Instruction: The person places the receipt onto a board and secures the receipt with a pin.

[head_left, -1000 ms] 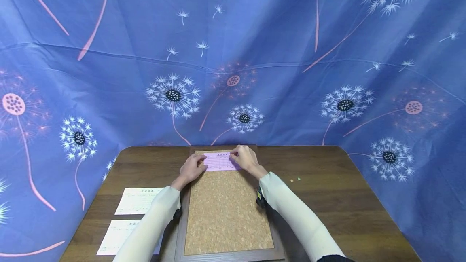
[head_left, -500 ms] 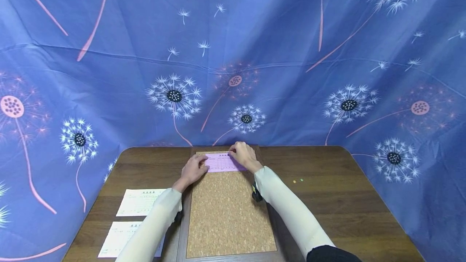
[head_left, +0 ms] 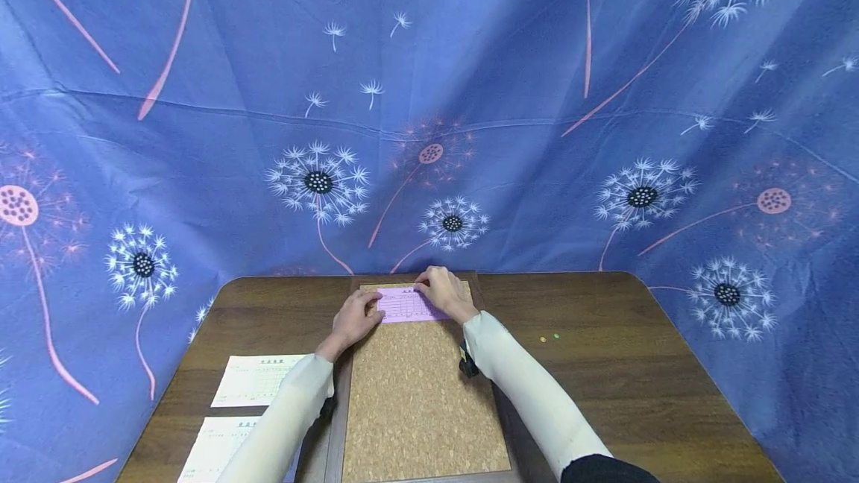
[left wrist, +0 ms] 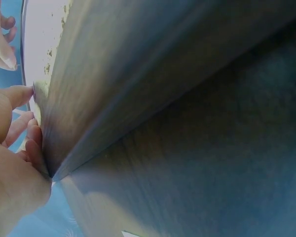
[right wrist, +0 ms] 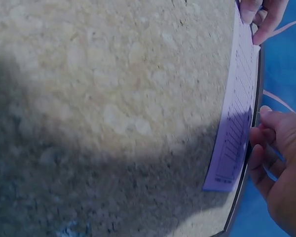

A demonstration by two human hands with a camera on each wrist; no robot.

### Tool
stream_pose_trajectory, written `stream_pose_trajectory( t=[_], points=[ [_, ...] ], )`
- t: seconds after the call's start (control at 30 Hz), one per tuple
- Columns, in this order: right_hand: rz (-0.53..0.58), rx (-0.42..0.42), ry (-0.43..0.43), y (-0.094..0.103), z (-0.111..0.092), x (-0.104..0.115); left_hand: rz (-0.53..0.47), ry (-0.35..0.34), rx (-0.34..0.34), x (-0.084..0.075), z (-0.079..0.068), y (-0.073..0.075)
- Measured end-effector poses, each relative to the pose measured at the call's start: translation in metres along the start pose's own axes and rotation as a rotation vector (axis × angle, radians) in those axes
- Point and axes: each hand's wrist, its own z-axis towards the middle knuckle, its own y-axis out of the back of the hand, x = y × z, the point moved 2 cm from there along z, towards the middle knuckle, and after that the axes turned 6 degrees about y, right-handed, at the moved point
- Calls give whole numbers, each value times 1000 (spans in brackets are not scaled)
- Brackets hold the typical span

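Slip (head_left: 411, 307) is lying on the cork board (head_left: 423, 401), across its far end, long edges running left-right, so it's sitting roughly parallel to the frame (head_left: 340, 401). We're pressing its left end with the left hand (head_left: 352, 320): thumb and index standing a little apart, not closing on anything, probably to stop it sliding or turning. Our right hand (head_left: 446, 293) is resting at the slip's far edge, tips bunching narrow; can't tell whether they're pinching something small. Orange dot (head_left: 543, 339) and green dot (head_left: 556, 336) are lying on the table (head_left: 604, 401) right of the board, likely for easy right-hand reach. Far sheet (head_left: 250, 382) and near sheet (head_left: 209, 452) are lying left, the left sleeve (head_left: 282, 408) partly hiding both, presumably sitting off the cork to avoid crowding the slip.
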Motion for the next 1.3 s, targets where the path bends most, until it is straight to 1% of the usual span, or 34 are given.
stream_pose_trajectory(
  t=[0.13,0.3,0.47,0.83,1.07,1.23,1.27,1.3],
  points=[
    [-1,2,17,-4,1,2,-10,12,-9,0,-1,-1],
    [-18,-13,4,-4,1,2,-33,26,-5,0,-1,-2],
    [-23,-36,16,-3,1,2,-15,33,-15,0,0,1],
    [-34,-20,13,-2,-3,2,-4,28,-4,-1,-1,-1],
    [-47,-18,9,-6,-3,-1,-10,37,4,-3,-2,-1],
    [-90,-57,54,-7,-4,2,-9,33,-2,-4,-3,1],
    [-108,-87,81,-11,-2,-2,-8,33,-3,-5,-3,1],
    [-120,-99,91,-10,-2,-1,-8,33,-3,-5,-3,2]
  ],
)
